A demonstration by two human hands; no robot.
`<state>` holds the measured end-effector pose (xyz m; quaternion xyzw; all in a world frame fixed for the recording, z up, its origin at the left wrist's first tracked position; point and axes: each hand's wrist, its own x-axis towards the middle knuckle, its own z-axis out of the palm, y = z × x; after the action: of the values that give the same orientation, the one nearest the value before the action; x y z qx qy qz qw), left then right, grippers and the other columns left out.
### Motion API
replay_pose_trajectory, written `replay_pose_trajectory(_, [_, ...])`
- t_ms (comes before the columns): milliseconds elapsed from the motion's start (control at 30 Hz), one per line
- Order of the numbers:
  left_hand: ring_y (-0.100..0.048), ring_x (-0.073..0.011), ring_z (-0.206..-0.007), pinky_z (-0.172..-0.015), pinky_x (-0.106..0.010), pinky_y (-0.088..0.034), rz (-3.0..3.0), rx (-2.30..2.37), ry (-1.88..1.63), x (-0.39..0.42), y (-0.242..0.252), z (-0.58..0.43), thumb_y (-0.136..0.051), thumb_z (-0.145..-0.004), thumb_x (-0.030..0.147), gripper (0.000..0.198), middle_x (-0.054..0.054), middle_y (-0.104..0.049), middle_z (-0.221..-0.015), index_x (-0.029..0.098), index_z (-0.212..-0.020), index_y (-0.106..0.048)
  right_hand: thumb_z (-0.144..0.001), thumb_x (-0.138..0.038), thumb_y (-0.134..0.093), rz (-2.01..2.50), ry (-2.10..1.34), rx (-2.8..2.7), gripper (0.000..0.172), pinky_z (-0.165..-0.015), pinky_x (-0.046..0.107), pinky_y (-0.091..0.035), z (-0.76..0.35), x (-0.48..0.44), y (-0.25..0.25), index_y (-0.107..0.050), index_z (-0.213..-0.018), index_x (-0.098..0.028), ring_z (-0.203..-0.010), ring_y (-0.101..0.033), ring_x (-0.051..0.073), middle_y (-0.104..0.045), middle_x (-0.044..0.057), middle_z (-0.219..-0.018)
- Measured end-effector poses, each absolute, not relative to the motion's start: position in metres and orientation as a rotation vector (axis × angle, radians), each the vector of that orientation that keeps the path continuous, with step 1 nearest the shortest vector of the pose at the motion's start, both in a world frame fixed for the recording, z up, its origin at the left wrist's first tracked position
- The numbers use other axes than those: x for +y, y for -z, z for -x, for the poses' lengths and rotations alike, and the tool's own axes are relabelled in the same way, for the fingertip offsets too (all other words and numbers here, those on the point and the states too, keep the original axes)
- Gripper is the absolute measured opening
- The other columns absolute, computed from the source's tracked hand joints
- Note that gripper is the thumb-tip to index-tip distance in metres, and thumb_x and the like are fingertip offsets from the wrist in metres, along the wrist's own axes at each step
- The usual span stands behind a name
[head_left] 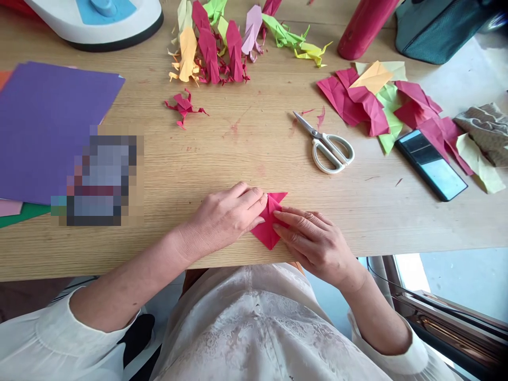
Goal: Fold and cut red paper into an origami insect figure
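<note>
A small folded piece of pinkish-red paper [270, 235] lies near the front edge of the wooden table, with a point toward me and a flap sticking out at the far right. My left hand [228, 214] grips its left side, fingertips and thumb pressed together on the folds. From the right, the fingers of my right hand [317, 241] hold the other side; its thumb is mostly hidden. Beyond my hands rest white-handled scissors [329, 151], their blades pointing away to the left. Farther off sits a single red origami frog-like figure [184, 106].
Several folded paper figures [210, 50] stand at the back. Crumpled and folded papers [365, 100] lie at right beside a phone [432, 164]. A red bottle [363, 29] and teal bag [440, 32] stand behind. Purple sheets [51, 127] and a blurred-out object [103, 180] lie left.
</note>
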<state>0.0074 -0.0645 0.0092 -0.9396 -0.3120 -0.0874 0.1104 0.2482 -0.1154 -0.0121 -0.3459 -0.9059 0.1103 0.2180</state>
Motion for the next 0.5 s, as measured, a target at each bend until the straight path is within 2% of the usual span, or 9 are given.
replay_pose_trajectory(500, [-0.063, -0.0199, -0.097, -0.071, -0.03, -0.053, 2.767, -0.945, 0.219, -0.0673, -0.0097, -0.0071, -0.058, -0.097, 0.025, 0.025, -0.007, -0.069, -0.113, 0.015, -0.12, -0.064, -0.097, -0.01, -0.053, 0.942, -0.323, -2.501, 0.029, -0.09, 0.042, -0.053, -0.246, -0.1141, 0.0079, -0.065, -0.123, -0.013, -0.131, -0.057, 0.028, -0.064, 0.016, -0.136])
